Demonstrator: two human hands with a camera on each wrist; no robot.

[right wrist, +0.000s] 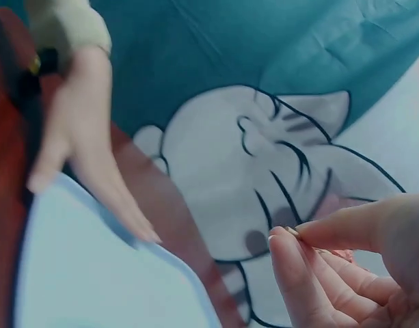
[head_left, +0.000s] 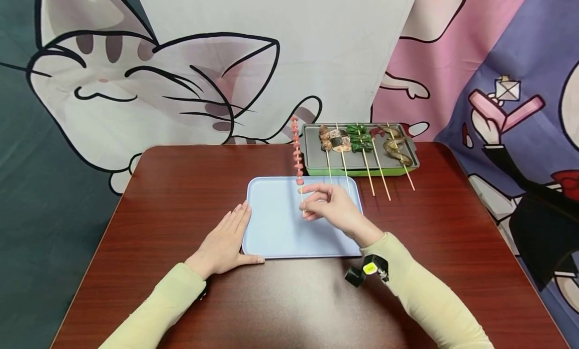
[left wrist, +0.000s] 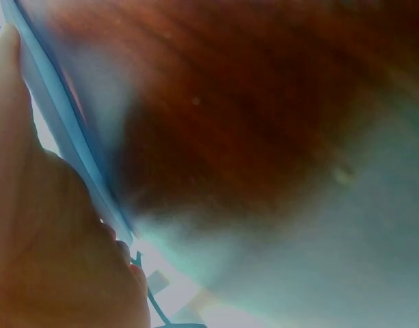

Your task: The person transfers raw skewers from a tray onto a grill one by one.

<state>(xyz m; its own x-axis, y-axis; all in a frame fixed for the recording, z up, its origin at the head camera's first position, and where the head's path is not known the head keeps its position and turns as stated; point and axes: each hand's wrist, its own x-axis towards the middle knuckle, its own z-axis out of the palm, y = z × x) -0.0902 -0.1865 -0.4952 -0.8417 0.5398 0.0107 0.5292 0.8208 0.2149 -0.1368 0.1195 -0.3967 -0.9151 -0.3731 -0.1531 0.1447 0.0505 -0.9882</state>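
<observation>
My right hand (head_left: 332, 208) pinches the bare stick of a meat skewer (head_left: 296, 153) over the light blue tray (head_left: 276, 238). Small pink-red pieces run along the skewer's upper part, which points away toward the back. In the right wrist view, thumb and forefinger (right wrist: 353, 229) close on the stick's end, and most of the meat is hidden behind the hand. My left hand (head_left: 223, 241) lies with straight fingers along the tray's left edge, its thumb by the near left corner. The left wrist view shows that hand (left wrist: 52, 225) against the blue rim.
Behind the tray, a grey-topped green grill tray (head_left: 316, 163) holds several other skewers, among them green leafy pieces (head_left: 359, 138) and a fish-like chunk (head_left: 340, 140). Their sticks jut over its front edge. A cartoon cat cloth (head_left: 181, 112) hangs behind the brown table (head_left: 181, 198).
</observation>
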